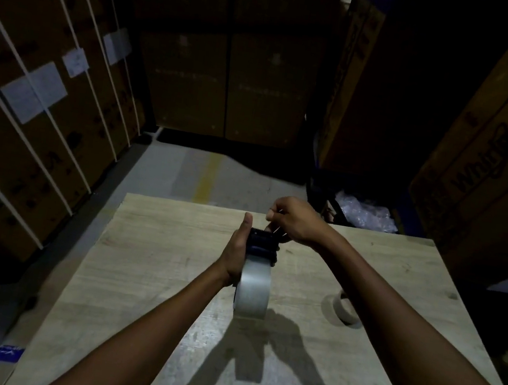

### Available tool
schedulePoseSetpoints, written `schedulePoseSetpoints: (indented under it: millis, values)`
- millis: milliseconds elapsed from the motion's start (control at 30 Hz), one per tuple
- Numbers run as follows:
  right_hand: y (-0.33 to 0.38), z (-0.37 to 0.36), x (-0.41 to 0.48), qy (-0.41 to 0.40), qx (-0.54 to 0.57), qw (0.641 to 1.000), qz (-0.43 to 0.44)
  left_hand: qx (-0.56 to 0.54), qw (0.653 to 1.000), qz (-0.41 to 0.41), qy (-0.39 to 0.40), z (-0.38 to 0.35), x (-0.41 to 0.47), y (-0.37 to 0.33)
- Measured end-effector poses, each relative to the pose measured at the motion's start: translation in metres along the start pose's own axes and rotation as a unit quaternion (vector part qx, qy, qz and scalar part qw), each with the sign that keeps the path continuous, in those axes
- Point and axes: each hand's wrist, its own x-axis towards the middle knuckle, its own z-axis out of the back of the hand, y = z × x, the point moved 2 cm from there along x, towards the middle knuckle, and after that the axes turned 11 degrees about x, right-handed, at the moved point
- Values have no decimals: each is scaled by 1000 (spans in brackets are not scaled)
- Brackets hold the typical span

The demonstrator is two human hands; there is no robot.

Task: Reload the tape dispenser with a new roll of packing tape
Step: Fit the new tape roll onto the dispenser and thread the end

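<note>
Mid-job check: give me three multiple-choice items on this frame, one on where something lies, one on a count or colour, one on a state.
1. Where does the nearly empty tape core lie?
A. on the table, to the person's right
B. on the floor
C. on a box

2. How many tape rolls show?
A. one
B. two
C. four

3. What is the right hand doing?
A. resting flat
B. pinching at the dispenser's toothed end
C. lifting a box

Key: 1 A, it sits on the table right of the arms. 2 B, the clear roll in the tape dispenser plus the core. 3 B, its fingers close there while the left hand holds the dispenser in its grip.
</note>
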Motion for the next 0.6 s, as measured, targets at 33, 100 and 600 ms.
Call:
schedulePoseSetpoints:
  millis: [33, 100, 600]
  values:
    - [1, 0, 0, -1, 3, 1000, 1, 1, 1000, 0, 0, 1, 1, 0]
    - [0, 0, 0, 4, 9, 1000, -1, 0, 1000, 6, 0, 2, 1, 0]
    - [-15, -8, 5, 52, 94, 990, -93, 61, 997, -1, -44, 4, 0, -1]
